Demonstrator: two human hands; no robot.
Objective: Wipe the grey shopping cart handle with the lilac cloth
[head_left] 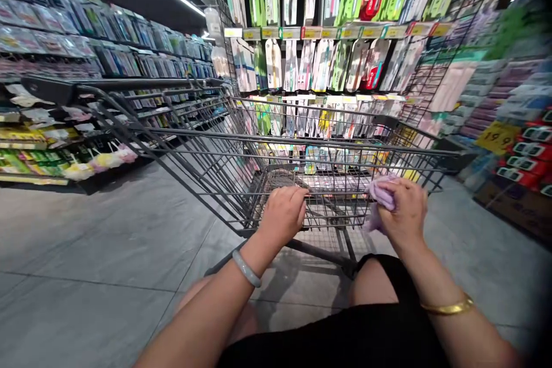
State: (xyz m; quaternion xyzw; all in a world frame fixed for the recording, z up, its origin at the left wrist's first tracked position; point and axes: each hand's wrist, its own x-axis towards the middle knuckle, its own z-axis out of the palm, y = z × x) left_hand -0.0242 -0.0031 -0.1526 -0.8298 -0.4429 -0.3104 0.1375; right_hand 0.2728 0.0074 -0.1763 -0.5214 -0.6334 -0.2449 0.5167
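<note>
The left hand point(283, 214) clenches the shopping cart point(302, 140) rim; the right hand point(406, 217) grasps a lilac cloth point(382, 192), which may snag on wire if the cart rolls

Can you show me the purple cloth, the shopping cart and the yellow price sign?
cloth point(383, 191), head view, on the bunched fold at its top.
shopping cart point(302, 141), head view, on the long top rail of its basket.
price sign point(498, 137), head view, on the middle of the yellow card.
</note>
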